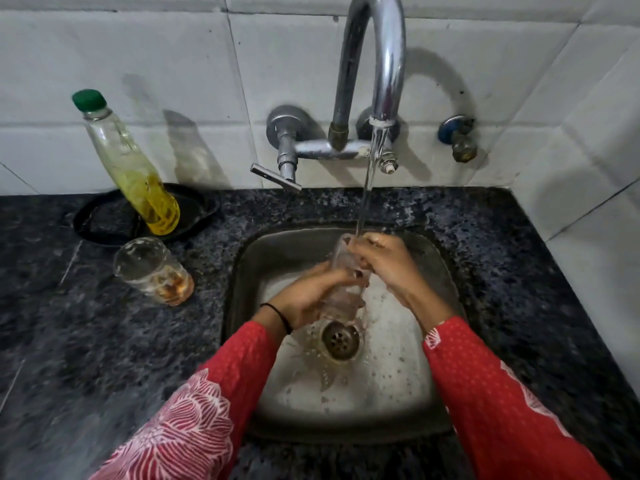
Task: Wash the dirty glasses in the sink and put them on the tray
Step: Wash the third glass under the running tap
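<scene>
A clear glass (343, 268) is held over the steel sink (436, 410), tilted, with its mouth under the running stream from the tap (381, 64). My left hand (311, 296) grips its lower part near the base. My right hand (384, 261) wraps the upper part by the rim, fingers over the opening. Water splashes around the drain (341, 337). A second glass (152, 270) with brown residue at its bottom stands on the counter left of the sink. A black tray (104, 220) lies behind it against the wall.
A clear bottle (131, 168) with a green cap and yellow liquid stands on the black tray. The tap's lever handle (275, 176) sticks out left over the sink's back edge. Dark speckled granite counter (519, 271) surrounds the sink; white tiled walls close the back and right.
</scene>
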